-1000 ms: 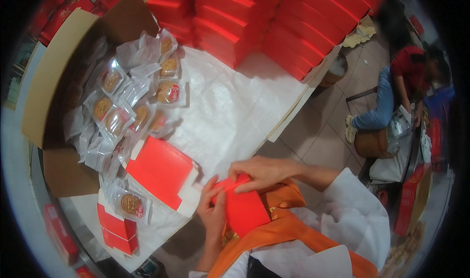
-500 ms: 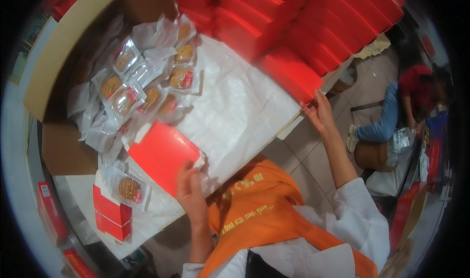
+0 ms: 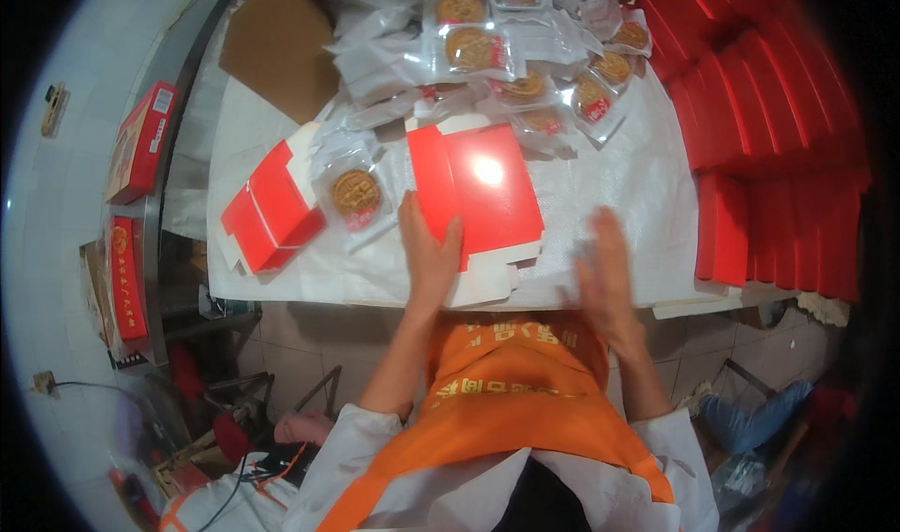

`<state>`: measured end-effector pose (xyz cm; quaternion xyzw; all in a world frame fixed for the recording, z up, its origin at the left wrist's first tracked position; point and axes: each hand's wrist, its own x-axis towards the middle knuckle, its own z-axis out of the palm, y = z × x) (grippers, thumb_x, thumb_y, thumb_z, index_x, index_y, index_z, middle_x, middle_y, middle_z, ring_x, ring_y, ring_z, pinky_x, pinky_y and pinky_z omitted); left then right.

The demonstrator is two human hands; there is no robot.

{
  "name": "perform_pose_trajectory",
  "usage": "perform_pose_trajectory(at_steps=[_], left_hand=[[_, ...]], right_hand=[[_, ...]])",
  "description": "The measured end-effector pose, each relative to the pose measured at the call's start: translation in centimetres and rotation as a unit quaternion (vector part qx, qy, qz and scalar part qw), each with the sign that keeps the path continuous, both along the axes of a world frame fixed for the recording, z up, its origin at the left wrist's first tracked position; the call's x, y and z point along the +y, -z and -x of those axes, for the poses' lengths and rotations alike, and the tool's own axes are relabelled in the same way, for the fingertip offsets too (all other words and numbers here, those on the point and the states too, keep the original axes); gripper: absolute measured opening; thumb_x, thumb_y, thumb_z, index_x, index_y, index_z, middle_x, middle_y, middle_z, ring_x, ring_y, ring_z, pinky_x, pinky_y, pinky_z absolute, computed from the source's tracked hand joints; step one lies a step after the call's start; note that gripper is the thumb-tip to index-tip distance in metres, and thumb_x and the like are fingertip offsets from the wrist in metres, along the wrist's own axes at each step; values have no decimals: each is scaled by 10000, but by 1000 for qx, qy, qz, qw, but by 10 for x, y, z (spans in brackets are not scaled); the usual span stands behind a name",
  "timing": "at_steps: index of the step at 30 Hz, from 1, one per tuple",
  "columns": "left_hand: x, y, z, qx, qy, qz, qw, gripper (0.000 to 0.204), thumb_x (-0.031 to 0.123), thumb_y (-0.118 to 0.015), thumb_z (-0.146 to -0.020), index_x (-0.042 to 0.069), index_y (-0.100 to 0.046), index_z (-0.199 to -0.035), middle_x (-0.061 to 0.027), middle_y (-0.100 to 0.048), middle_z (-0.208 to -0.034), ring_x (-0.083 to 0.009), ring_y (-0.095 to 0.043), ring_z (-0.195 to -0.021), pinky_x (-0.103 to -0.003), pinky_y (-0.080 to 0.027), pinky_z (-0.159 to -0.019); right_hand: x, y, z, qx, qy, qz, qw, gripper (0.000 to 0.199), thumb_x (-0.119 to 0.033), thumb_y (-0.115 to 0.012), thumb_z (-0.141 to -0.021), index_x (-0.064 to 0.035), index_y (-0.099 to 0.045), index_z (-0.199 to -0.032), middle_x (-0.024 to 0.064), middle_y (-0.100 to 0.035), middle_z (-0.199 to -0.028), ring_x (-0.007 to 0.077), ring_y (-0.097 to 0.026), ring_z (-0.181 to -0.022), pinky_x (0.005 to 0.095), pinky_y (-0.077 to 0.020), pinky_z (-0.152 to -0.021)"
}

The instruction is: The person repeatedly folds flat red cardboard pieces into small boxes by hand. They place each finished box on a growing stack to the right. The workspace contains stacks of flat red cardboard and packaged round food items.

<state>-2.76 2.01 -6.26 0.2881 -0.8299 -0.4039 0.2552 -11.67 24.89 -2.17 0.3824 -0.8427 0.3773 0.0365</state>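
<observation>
A partly folded red cardboard box [image 3: 492, 180] with white flaps lies at the front middle of the table. My left hand [image 3: 431, 255] is closed on its left panel, thumb on the red face and fingers along the outer edge. My right hand [image 3: 607, 274], smeared by motion, hovers to the right of the box with fingers stretched and nothing seen in it. Left of the box lies a mooncake [image 3: 356, 193] in a clear wrapper, beside a smaller folded red carton [image 3: 272, 213].
Wrapped mooncakes [image 3: 476, 49] are heaped at the back, by a brown carton flap [image 3: 281, 49]. Red boxes [image 3: 778, 129] stand stacked in rows along the right. White woven sheeting [image 3: 647, 194] covers the table. Another person's leg [image 3: 755, 424] shows at lower right.
The view has swung left. My right hand has left the stacked red boxes and come near the box in front of me. My left hand has taken hold of that box's left panel.
</observation>
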Motion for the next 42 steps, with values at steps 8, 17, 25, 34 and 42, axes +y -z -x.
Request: perform_pose_trajectory(at_steps=[8, 17, 25, 34, 42], left_hand=[[2, 2, 18, 70, -13, -146, 987, 583, 155, -569, -813, -87, -296, -1268, -251, -406, -1227, -337, -403, -1143, -390, -316, -965], [7, -52, 20, 201, -47, -436, 876, 349, 133, -527, -870, -40, -427, -1156, -88, -528, -1075, -127, -515, -938, -268, -439, -801], [30, -83, -1, 345, -32, -466, 815, 333, 265, -405, -948, 1, -434, -1148, -77, -541, -1084, -126, -544, -942, -272, -469, -796], [78, -67, -19, 205, 3, -420, 884, 331, 302, -384, -951, 7, -457, -1081, -74, -544, -1046, -134, -543, -917, -272, -467, -769], [101, -78, -9, 136, 31, -561, 816, 347, 224, -413, -935, 27, -376, -1218, -75, -470, -1170, -149, -472, -1051, -305, -418, -867]], right_hand=[[-74, 20, -1, 77, -216, -164, 959, 674, -325, -582, -791, -6, -308, -1318, 156, -286, -1383, 286, -243, -1301, 542, -86, -1047], [-61, 21, 16, 74, -292, -104, 948, 454, -236, -554, -820, -45, -455, -1221, 135, -385, -1325, 270, -311, -1265, 474, -144, -1057], [-10, -17, -25, -320, -82, 199, 923, 229, -118, -498, -880, 0, -536, -1072, 95, -574, -1027, 205, -547, -924, 313, -416, -839], [9, -16, -38, -741, 16, 434, 512, 308, -198, -435, -931, 3, -455, -1164, 91, -544, -1105, 198, -536, -987, 335, -435, -865], [2, -31, -70, -677, 94, 471, 558, 296, -188, -459, -920, -71, -420, -1190, 62, -522, -1080, 196, -531, -887, 366, -457, -676]])
